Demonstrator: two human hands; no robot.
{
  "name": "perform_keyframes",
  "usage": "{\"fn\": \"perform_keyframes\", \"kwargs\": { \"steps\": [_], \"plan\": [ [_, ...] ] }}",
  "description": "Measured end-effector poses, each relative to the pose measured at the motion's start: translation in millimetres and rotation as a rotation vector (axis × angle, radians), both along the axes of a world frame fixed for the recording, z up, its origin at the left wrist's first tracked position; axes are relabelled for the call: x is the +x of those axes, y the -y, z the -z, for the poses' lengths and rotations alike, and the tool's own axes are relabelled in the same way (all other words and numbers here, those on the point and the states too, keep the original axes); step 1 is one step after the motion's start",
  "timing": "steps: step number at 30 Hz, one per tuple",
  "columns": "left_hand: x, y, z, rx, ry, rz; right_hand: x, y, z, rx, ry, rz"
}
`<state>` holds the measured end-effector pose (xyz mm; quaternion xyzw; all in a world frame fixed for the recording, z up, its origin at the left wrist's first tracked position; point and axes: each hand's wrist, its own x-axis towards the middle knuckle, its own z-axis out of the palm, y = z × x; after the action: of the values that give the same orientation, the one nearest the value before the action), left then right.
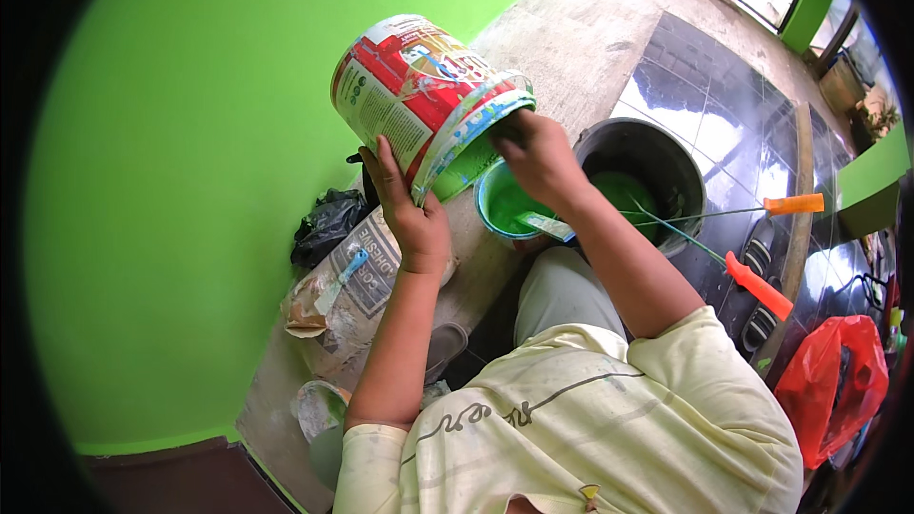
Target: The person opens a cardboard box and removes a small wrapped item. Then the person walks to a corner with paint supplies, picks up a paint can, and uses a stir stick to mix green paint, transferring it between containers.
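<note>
A red and white paint bucket is tilted on its side in front of me, its mouth facing down and to the right. My left hand supports it near the rim, fingers stretched along its side and thumb by the edge. My right hand reaches to the mouth with curled fingers; the shadow inside hides what they hold, if anything. Green paint smears the bucket's inner wall. Just below stands a smaller pail with green paint in it. A flat pale blade lies across that pail's edge, beside my right wrist.
A black tub holds green liquid and two paint rollers with orange handles. At left, a paper sack and a black plastic bag rest by the green wall. Sandals and a red bag are at right.
</note>
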<state>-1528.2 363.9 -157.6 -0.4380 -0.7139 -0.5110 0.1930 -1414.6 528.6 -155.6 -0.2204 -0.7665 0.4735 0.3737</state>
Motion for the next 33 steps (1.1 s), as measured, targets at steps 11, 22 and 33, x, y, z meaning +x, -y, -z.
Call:
{"fn": "perform_keyframes", "kwargs": {
  "steps": [11,22,33],
  "plan": [
    [10.4,-4.7,-4.0,0.012,-0.183,0.053,75.7,-0.2,-50.2,0.348,0.197,0.294],
    [25.3,-4.6,-1.3,0.063,-0.257,0.143,98.0,1.4,-12.6,0.586,-0.042,0.350],
    [34.1,-7.9,3.0,0.033,-0.335,0.218,114.4,5.9,18.6,0.475,-0.045,0.382]
  ]
}}
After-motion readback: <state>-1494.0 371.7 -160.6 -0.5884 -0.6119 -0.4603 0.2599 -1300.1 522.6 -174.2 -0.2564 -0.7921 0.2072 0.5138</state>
